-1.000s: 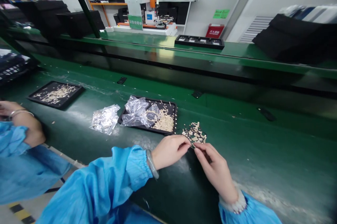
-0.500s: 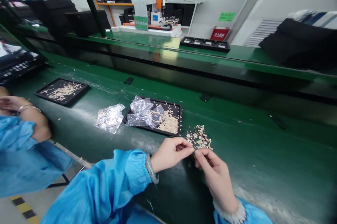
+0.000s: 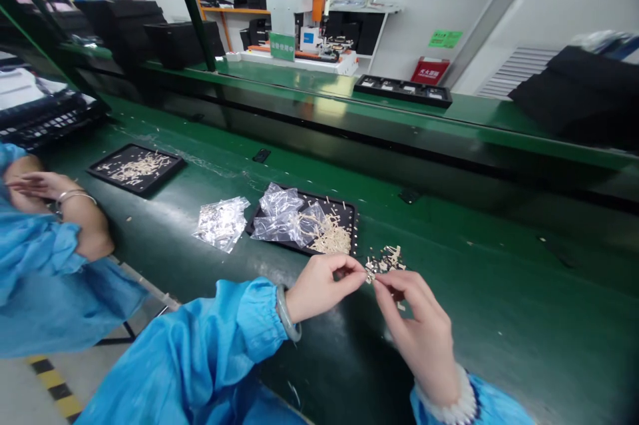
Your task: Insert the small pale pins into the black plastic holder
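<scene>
My left hand [image 3: 324, 286] reaches in from the left, its thumb and forefinger pinched together. Facing it, my right hand [image 3: 422, 328] has its thumb and fingertips closed in a pinch too. The fingertips of both hands are a small gap apart over the near edge of a pile of small beige and dark flat parts [image 3: 392, 258] on the bench. What either pinch holds is too small to make out against the pile. Left of the pile, a black tray [image 3: 353, 225] bears many small beige strips [image 3: 332, 235] and clear plastic bags [image 3: 279, 215].
More clear bags [image 3: 221, 222] lie on the green bench [image 3: 499, 292]. Further left is another black tray [image 3: 144, 186] of beige strips, near a co-worker's folded arms [image 3: 82, 212]. A raised ledge [image 3: 319, 120] runs along the back, with a compartmented black tray [image 3: 403, 100] beyond it.
My right hand has moved slightly right, and the gap between the two hands' fingertips is wider. The whole view has shifted a little, so the bench items appear further right.
</scene>
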`<control>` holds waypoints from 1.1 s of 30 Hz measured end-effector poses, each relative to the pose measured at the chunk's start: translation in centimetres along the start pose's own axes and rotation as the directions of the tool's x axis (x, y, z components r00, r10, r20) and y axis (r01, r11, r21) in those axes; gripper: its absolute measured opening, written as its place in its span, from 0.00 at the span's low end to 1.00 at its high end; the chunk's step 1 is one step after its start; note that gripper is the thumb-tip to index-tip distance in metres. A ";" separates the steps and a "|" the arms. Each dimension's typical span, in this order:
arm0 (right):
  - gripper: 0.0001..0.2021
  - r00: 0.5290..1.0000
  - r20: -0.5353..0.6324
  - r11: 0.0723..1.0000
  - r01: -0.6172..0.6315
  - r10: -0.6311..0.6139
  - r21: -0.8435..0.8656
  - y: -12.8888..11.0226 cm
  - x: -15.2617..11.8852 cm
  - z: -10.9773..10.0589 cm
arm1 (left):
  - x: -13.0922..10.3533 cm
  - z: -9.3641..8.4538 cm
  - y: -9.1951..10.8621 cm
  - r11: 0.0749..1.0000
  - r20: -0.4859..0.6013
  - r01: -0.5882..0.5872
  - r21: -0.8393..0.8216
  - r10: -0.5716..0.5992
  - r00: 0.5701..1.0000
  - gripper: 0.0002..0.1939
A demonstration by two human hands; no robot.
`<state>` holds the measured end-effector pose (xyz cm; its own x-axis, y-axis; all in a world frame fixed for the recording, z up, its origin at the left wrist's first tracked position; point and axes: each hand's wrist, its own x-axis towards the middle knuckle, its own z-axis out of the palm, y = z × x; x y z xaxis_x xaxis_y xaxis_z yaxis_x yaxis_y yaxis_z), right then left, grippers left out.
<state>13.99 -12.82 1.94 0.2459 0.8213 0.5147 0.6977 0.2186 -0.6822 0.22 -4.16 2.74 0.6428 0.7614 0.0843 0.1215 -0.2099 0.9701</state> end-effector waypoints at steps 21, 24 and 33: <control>0.05 0.967 0.169 0.968 0.215 -0.192 -0.130 0.1 3.8 2.5 | 0.9 -2.9 -2.4 0.625 -0.002 -0.480 0.616 0.611 0.792 0.09; 0.06 0.968 0.154 0.956 0.224 -0.196 -0.188 0.0 3.7 2.7 | 0.9 -3.0 -2.5 0.571 0.029 -0.468 0.674 0.612 0.790 0.09; 0.06 0.996 0.086 1.000 0.011 -0.010 -0.019 0.4 4.4 3.4 | 0.8 -2.7 -1.5 0.876 -0.137 -0.272 0.398 0.350 0.927 0.09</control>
<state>13.07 -7.34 2.21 0.1805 0.8613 0.4749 0.7128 0.2181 -0.6666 -1.53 -1.61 1.97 0.5344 0.7161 0.4490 0.2328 -0.6354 0.7362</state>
